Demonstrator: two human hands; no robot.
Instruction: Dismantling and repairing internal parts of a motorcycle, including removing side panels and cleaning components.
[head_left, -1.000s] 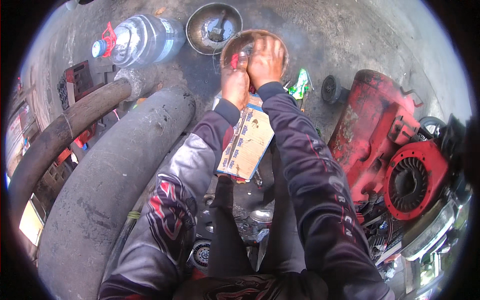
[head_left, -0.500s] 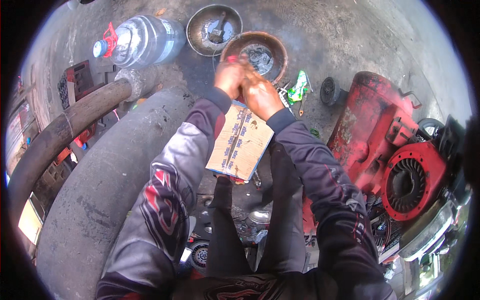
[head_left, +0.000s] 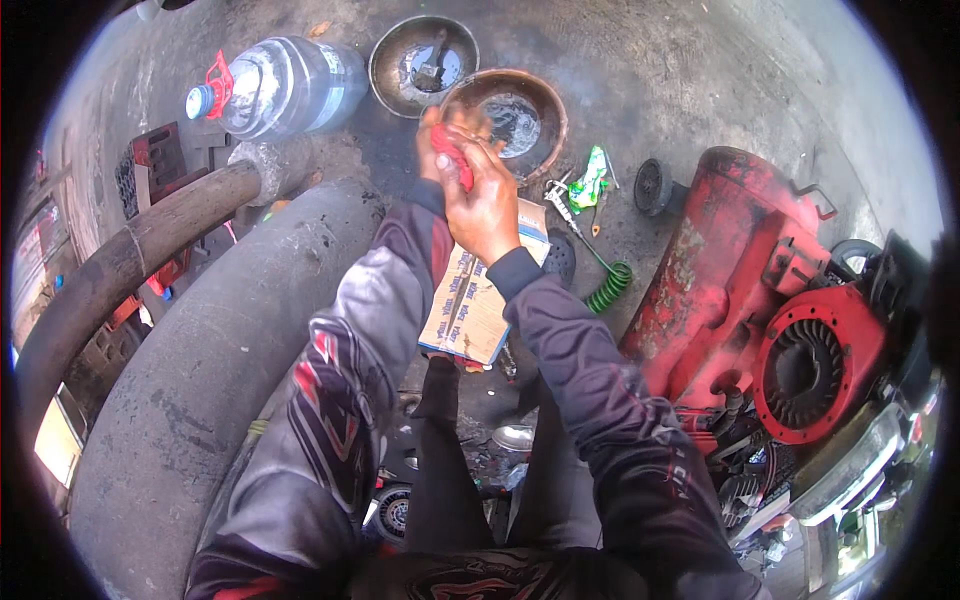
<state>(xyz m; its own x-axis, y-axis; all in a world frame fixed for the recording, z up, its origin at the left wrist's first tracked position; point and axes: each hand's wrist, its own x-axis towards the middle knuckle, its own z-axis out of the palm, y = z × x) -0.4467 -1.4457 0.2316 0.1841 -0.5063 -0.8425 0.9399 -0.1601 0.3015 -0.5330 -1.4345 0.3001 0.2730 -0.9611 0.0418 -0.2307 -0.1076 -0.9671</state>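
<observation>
My two hands meet above the near side of a brown basin (head_left: 562,112) of water, with a crumpled red rag (head_left: 455,160) pressed between them. My right hand (head_left: 486,205) wraps round the rag from the right, its thumb laid over it. On the other side, my left hand (head_left: 430,145) grips it too, partly hidden behind the right one, and some fingertips are smeared by motion. Below the hands lies a cardboard box (head_left: 465,315) with blue edges. A second metal bowl (head_left: 377,70), holding liquid and a brush (head_left: 430,75), stands just beyond, beside the basin.
A large clear water bottle (head_left: 285,88) lies at the far left. Grey and brown pipes (head_left: 230,330) curve along the left. To the right are a green coiled hose (head_left: 610,288), a green-and-white packet (head_left: 592,178), a small wheel (head_left: 652,187) and red machinery (head_left: 720,260).
My hands have drawn slightly nearer and the right has turned, so more of the red rag shows. The green coiled hose at the right has come further into sight.
</observation>
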